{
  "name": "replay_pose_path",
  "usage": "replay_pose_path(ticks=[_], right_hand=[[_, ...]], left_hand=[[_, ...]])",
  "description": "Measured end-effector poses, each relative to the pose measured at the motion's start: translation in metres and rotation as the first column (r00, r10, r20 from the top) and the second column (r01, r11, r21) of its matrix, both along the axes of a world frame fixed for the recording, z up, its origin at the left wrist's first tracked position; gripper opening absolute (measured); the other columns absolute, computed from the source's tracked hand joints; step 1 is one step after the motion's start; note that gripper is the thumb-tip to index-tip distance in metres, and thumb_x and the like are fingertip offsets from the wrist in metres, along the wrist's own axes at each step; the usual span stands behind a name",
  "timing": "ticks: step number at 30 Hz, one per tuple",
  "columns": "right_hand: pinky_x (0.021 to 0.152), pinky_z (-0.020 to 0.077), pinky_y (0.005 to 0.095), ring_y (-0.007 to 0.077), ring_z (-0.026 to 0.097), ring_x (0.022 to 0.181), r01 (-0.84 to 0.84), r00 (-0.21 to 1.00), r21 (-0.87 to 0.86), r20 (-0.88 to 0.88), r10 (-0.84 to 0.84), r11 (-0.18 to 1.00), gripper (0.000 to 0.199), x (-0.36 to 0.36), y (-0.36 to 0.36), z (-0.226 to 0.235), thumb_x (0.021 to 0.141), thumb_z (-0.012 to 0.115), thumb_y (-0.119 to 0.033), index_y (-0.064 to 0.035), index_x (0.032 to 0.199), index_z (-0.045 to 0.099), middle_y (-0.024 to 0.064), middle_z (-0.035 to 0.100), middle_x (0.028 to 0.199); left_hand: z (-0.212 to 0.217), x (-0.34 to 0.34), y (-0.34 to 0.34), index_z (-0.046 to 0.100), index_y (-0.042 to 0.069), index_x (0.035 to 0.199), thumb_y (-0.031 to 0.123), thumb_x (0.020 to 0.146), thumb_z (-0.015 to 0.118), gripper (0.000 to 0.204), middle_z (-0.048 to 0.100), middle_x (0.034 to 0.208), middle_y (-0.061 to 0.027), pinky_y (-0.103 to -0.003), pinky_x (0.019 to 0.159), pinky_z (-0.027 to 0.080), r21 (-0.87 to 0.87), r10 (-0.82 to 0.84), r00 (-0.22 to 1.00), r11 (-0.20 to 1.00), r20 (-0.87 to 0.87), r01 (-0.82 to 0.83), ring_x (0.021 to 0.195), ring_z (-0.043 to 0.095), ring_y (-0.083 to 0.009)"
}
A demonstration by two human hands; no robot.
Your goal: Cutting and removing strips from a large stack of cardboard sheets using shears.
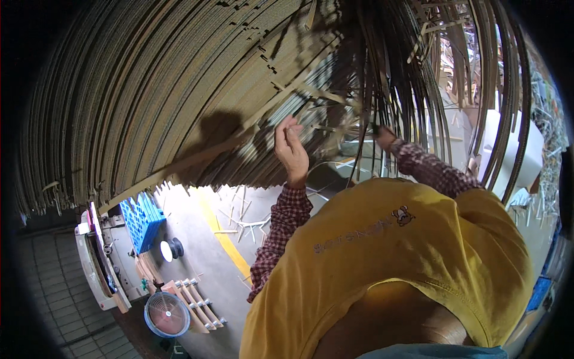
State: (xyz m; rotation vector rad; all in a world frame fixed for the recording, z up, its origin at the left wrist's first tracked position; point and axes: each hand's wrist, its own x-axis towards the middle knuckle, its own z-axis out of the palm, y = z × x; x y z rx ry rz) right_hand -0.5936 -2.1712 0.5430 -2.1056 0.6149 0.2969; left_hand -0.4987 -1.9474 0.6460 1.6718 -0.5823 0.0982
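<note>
We look down on a tall stack of corrugated cardboard (149, 113) filling the upper left of the frame, with dark, narrow strips (412, 78) hanging at upper centre-right. At centre, the left hand (293, 157) is raised beside the stack's edge — fingers loosely bent, holding nothing that we can see. The right hand (384, 137), right of centre, reaches in at the strips; we cannot tell whether it grips one. At lower left stand blue lattice crates (141, 222) — their contents hidden from us — above a round fan (167, 314).

grey floor (197, 239) with a yellow stripe (229, 245)
</note>
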Motion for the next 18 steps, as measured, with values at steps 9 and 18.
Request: replay_pose_path(ticks=[9,18], right_hand=[[0.074,0.0417,0.0323,0.0194,0.056,0.080,-0.385,0.905,0.262,-0.080,0.417,0.885,0.034,-0.034,-0.024,0.093,0.071,0.065,-0.032,0.0006,0.079,0.063,0.0140,0.060,0.085],[0.061,0.0457,0.0334,0.0196,0.058,0.068,-0.212,0.973,0.262,0.152,0.176,0.942,0.031,0.139,0.029,0.119,0.081,0.056,-0.025,0.0050,0.083,0.060,0.0132,0.062,0.084]], left_hand=[[-0.011,0.018,-0.031,0.039,-0.002,0.121,0.028,0.093,0.034,0.041,0.049,0.113,-0.0164,-0.033,0.083,0.042,0.010,-0.071,0.989,0.997,-0.131,0.073,0.095,0.053,-0.0230],[0.003,0.010,-0.019,0.043,-0.004,0.116,0.030,0.094,0.028,0.043,0.052,0.104,-0.0166,-0.031,0.074,0.043,0.023,0.038,0.998,0.999,-0.044,-0.037,0.086,0.054,-0.0209]])
